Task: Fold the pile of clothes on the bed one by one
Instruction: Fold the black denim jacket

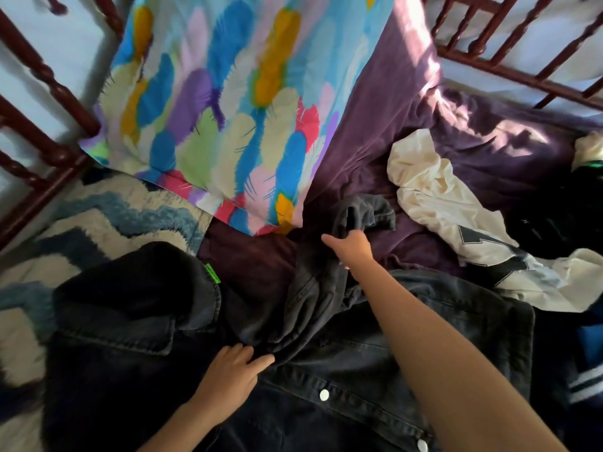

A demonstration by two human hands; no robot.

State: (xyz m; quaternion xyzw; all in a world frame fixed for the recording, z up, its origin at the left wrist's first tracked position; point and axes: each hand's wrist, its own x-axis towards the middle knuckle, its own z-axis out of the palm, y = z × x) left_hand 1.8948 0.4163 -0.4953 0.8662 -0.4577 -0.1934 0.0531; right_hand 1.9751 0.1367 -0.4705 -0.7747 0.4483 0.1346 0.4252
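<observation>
A black denim jacket [342, 363] with white snap buttons lies spread across the near part of the bed. Its sleeve [332, 275] runs up the middle toward the pillow. My right hand [350, 247] reaches forward and grips that sleeve near its cuff [368, 212]. My left hand [233, 370] lies flat on the jacket where the sleeve meets the body, fingers straight and pressing the cloth down. A cream garment [456, 216] with a dark printed mark lies crumpled to the right.
A feather-print pillow [228, 102] leans at the head of the bed on a purple sheet [375, 119]. A blue-and-white zigzag blanket [107, 216] lies at left. Dark wooden rails [42, 132] frame the bed. More dark clothes [554, 223] sit at far right.
</observation>
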